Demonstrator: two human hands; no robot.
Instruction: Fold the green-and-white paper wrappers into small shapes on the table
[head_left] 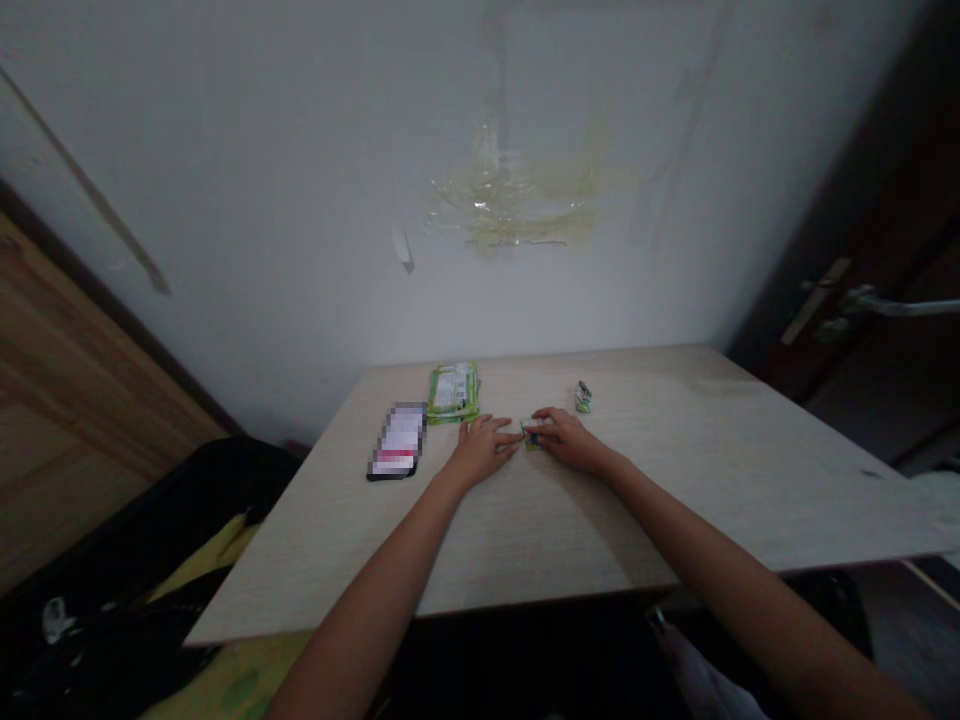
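On the light wooden table, my right hand point(566, 438) has its fingers curled down on a small folded green-and-white wrapper point(533, 446), pressing it to the tabletop. The fingers partly cover the wrapper. My left hand point(482, 452) lies just left of it, palm down and open with the fingers spread. One of its fingertips reaches close to the wrapper's left edge; whether it touches cannot be made out. Behind my left hand sits a stack of flat green-and-white packets point(453, 390). A second small folded wrapper point(583, 397) rests beyond my right hand.
A phone point(398, 440) with a blurred screen lies left of my left hand. The table point(720, 460) meets a white wall point(315, 200) marked with old tape point(517, 215). A dark door with a metal handle point(892, 305) is at the right, wooden boards point(82, 400) at the left.
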